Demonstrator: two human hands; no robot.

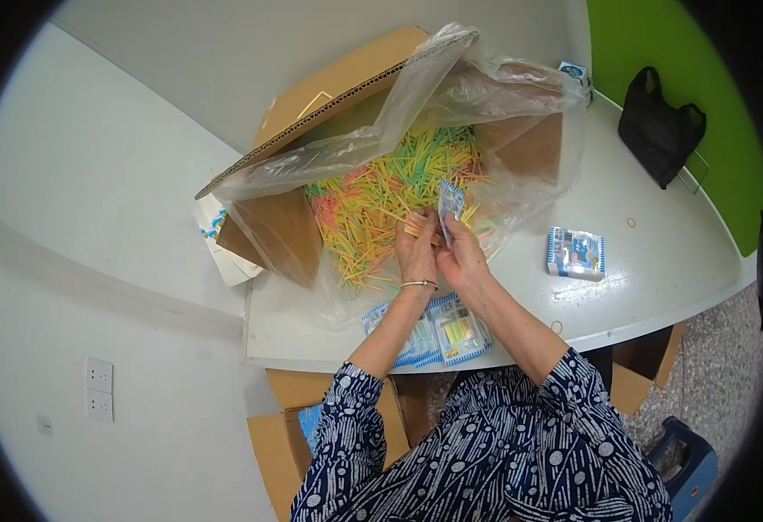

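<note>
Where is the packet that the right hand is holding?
In the head view, the packet is slightly above and right of centre, in the right hand, just right of the sticks in the left hand, by the open carton.

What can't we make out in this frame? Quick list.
- Head view: mouth of the blue-and-white packet in the right hand; fingers and small size.
- Head view: count of pastel sticks in the left hand; fingers cover them.
- Head view: number of packets by the table edge; left forearm crosses them.
- Head view: contents of the black bag; opaque.
</note>
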